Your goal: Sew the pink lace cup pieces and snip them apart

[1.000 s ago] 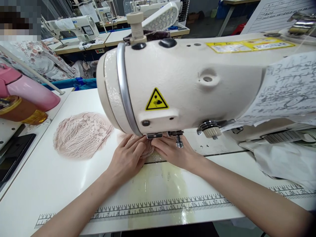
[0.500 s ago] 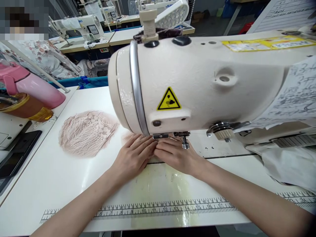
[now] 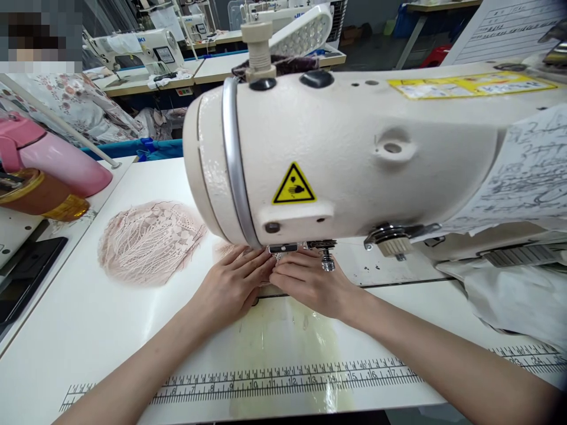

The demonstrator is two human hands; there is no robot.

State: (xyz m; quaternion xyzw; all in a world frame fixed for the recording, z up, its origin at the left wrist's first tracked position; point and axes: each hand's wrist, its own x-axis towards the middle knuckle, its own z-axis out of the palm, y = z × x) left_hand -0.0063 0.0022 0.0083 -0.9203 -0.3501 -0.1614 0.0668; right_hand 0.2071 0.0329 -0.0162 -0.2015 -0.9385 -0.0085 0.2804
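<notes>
Left hand (image 3: pixel 233 284) lies fingers-out on the pink lace piece (image 3: pixel 227 251) under the head of the sewing machine (image 3: pixel 345 153), with the right hand (image 3: pixel 312 280) tucked in opposite, probably to keep it flat and steady, but I can't tell if either's pinching. The spare lace oval (image 3: pixel 150 243) sits off to the left, likely for easy reach. Compared to a second ago, the left fingers look straighter and cover more of the lace.
</notes>
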